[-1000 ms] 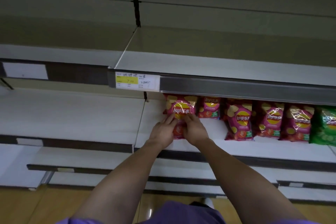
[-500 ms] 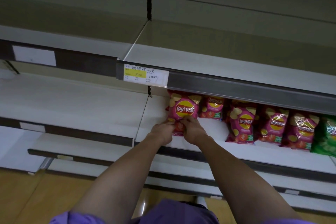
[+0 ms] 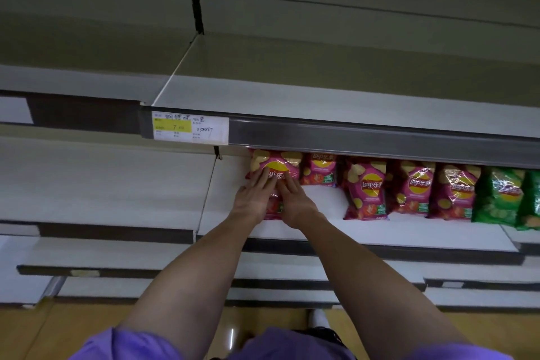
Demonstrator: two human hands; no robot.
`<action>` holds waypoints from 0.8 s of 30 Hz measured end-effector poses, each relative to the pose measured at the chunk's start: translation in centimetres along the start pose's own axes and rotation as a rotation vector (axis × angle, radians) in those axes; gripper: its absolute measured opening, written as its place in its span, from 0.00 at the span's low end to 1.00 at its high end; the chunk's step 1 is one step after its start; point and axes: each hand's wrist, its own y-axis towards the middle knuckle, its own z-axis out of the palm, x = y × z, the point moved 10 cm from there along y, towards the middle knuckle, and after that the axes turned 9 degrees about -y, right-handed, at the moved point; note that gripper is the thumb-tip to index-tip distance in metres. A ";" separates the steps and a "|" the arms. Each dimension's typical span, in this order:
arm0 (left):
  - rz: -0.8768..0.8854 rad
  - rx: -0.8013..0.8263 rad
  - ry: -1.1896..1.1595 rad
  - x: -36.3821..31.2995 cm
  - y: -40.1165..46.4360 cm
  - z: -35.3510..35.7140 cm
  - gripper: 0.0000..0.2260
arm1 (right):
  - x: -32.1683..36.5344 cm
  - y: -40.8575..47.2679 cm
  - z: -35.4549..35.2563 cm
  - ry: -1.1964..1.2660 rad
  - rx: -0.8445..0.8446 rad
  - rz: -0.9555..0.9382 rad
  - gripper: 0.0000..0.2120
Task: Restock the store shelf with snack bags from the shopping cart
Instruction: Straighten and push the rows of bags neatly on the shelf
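Both hands press flat against the front of a pink snack bag that stands upright near the left end of the white shelf, just under the metal price rail of the shelf above. The left hand lies with straight fingers pointing up over the bag's left half, and the right hand does the same on the right half, the two sets of fingers almost meeting at the yellow logo; neither hand curls round the bag. Behind and just to the right stands another pink bag, set further back on the shelf. Further right, nearer the front edge, three more pink bags stand in a row side by side, and green bags follow them toward the right end. A paper price tag with a yellow patch sits at the left end of the rail. Purple sleeves show at the bottom edge.
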 end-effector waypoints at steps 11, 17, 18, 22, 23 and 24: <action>-0.030 -0.093 -0.280 -0.7 1.2 -2.1 0.31 | -0.6 0.8 -1.5 0.252 -0.109 -0.037 0.37; -0.358 -0.297 -0.723 3.9 0.4 -1.8 0.25 | -3.7 0.2 -0.7 0.605 -0.217 0.213 0.37; -0.365 -0.221 -0.775 4.1 0.6 -0.8 0.25 | -3.5 0.5 0.2 0.681 -0.145 0.224 0.42; -0.338 -0.052 -0.893 3.5 0.7 1.4 0.24 | -3.1 1.6 1.2 0.833 -0.094 0.208 0.45; -0.361 -0.033 -0.948 3.7 0.5 1.8 0.25 | -3.2 1.5 0.9 0.837 -0.104 0.208 0.42; -0.393 -0.008 -1.030 4.1 0.5 2.3 0.25 | -3.2 1.3 0.7 0.847 -0.094 0.220 0.39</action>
